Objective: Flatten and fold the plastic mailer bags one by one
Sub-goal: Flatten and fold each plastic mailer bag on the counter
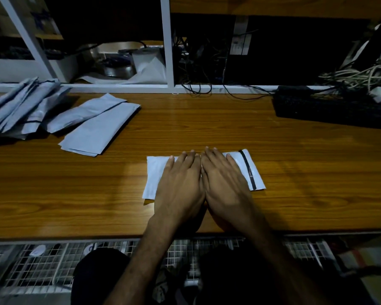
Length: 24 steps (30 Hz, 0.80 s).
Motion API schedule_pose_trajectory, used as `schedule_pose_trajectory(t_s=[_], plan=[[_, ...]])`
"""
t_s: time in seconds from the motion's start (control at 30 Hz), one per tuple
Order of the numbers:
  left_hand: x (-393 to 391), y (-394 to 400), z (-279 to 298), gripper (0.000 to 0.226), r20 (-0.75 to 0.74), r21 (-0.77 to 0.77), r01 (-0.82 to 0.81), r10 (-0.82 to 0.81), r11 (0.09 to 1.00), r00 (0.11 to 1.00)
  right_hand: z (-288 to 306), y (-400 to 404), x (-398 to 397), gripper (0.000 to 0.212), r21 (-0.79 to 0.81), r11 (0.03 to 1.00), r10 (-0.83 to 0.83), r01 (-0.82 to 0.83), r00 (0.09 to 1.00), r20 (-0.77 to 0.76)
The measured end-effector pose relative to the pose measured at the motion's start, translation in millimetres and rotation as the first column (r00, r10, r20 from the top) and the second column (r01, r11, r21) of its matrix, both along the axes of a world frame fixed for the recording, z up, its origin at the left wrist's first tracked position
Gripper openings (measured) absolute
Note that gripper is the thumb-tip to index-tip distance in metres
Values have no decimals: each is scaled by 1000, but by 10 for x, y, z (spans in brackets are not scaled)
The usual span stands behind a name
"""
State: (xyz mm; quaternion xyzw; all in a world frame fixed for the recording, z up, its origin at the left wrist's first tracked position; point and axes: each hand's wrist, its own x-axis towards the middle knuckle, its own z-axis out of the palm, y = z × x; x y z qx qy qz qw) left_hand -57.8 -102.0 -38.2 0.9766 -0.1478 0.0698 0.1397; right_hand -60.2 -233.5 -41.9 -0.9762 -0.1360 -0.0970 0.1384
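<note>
A white plastic mailer bag (156, 172) lies flat on the wooden table (207, 128), its black seal strip at the right end. My left hand (180, 183) and my right hand (222, 181) rest side by side on its middle, palms down, fingers straight and pressing it flat. They hide the bag's centre. A pile of grey mailer bags (20, 106) lies at the table's far left. Two flattened grey bags (99, 126) lie beside that pile, one partly over the other.
A black keyboard (330, 108) sits at the far right of the table with tangled cables (356, 78) behind it. A white shelf frame (167, 45) runs along the back edge. A wire mesh rack (42, 267) lies below the near edge.
</note>
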Motion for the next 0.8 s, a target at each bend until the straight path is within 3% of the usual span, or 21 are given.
schedule_pose_trajectory(t_s=[0.2,0.6,0.8], plan=[[-26,5,1,89,-22,67,-45,46,997,999,-30,15,-7,74,-40,997,-65,65,998,13],[-66,-32,23,95,-45,45,-160,162,986,986,-8,21,32,63,-95,977,-194,190,980,-39],[-86,-15,21,89,-65,46,-254,257,966,964,-21,32,26,85,-78,965,-253,251,967,-20]])
